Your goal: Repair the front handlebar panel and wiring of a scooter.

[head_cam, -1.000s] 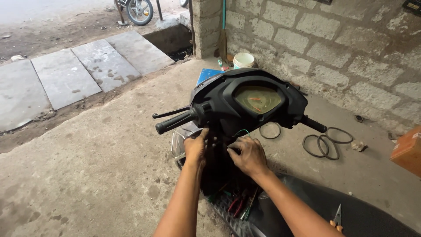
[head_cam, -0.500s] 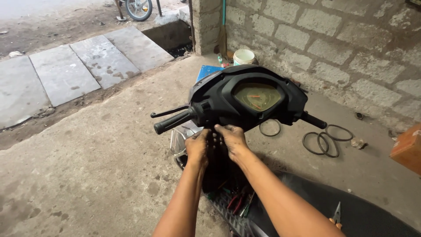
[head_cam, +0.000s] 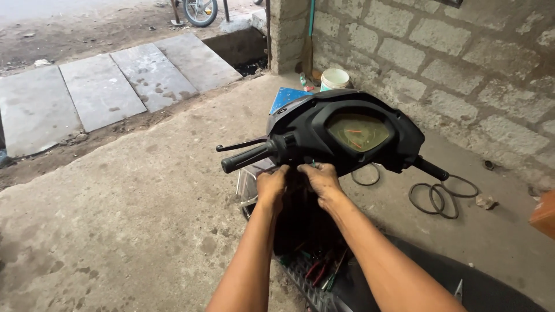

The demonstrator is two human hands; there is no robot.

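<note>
1. A scooter's black handlebar cowl (head_cam: 306, 124), with its amber-tinted instrument dial (head_cam: 357, 131), sits at the centre of the frame, slightly right of the middle.
2. The left hand (head_cam: 270, 186) and right hand (head_cam: 321, 179) meet just under the cowl, at its lower edge below centre. Both have fingers curled against the dark underside there; whether they clench anything cannot be told, since the fingertips are hidden.
3. The left handlebar grip (head_cam: 245, 159) and brake lever (head_cam: 240, 144) stick out toward centre left; the right grip (head_cam: 430, 169) points to centre right.
4. Rough, stained grey concrete floor (head_cam: 115, 231) fills the lower left.
5. Concrete paving slabs (head_cam: 98, 86) bridge a strip of dirt at upper left, with a wheel (head_cam: 199, 10) at the top edge.
6. An unplastered grey block wall (head_cam: 462, 63) runs across the upper right.
7. At its foot stand a white bucket (head_cam: 334, 78) and a blue board (head_cam: 286, 98).
8. Black rubber rings (head_cam: 442, 199) lie on the floor at centre right.
9. Coloured wires (head_cam: 321, 271) show at bottom centre, in the opened body.
</note>
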